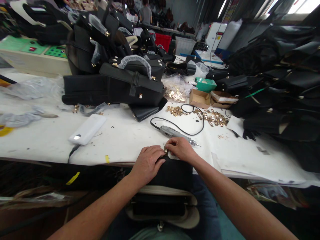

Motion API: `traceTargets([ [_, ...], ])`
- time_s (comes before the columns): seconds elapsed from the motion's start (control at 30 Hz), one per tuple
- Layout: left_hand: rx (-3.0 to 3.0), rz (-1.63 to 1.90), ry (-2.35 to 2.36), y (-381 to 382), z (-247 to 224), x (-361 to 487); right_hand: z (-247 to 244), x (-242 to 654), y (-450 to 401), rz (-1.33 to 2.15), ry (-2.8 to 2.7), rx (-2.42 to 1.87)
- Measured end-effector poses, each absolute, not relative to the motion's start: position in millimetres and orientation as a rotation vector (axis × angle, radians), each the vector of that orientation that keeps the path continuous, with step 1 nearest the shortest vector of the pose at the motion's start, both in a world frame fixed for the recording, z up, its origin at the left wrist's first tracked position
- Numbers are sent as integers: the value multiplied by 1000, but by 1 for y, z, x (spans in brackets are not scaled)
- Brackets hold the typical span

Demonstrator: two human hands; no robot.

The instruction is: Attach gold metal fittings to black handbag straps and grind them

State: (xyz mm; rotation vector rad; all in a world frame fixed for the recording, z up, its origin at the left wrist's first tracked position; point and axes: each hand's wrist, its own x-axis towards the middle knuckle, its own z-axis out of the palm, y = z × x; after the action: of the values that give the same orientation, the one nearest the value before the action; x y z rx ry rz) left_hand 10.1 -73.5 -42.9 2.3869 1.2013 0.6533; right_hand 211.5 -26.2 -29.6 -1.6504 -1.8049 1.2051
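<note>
Your left hand (147, 164) lies flat, palm down, fingers spread over the top of the black bag (172, 173), pressing rather than grasping. Your right hand (181, 149) pinches a small gold fitting (166, 149) at the bag's upper edge; fingertips closed on it. The bag sits at the near edge of the white worktable (125, 133), hanging partly over your lap, its long axis running left to right, top edge facing away from you. Just beyond the right hand lies a grey rotary tool (175, 133), tip pointing right, cord looping behind. Farther out: loose gold hardware (215, 117), cardboard boxes (200, 98), a white power bank (87, 129), stacked black handbags (120, 80). Crowded workshop; a person stands at the far back.
</note>
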Motion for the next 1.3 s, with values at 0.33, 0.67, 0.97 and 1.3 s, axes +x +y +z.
traceTargets([
  [0.33, 2479, 560, 1183, -73, -43, 9, -25, 210, -21, 1128, -1920, -1666],
  [0.67, 2618, 484, 1181, -73, -37, 12, -27, 213, -24, 1067, -1877, -1700],
  [0.97, 2613, 505, 1187, -75, -34, 15, -27, 214, -24, 1007, -1943, -1759],
  [1.3, 2597, 527, 1142, -69, -35, 14, -30, 216, -20, 1080, -1925, -1727],
])
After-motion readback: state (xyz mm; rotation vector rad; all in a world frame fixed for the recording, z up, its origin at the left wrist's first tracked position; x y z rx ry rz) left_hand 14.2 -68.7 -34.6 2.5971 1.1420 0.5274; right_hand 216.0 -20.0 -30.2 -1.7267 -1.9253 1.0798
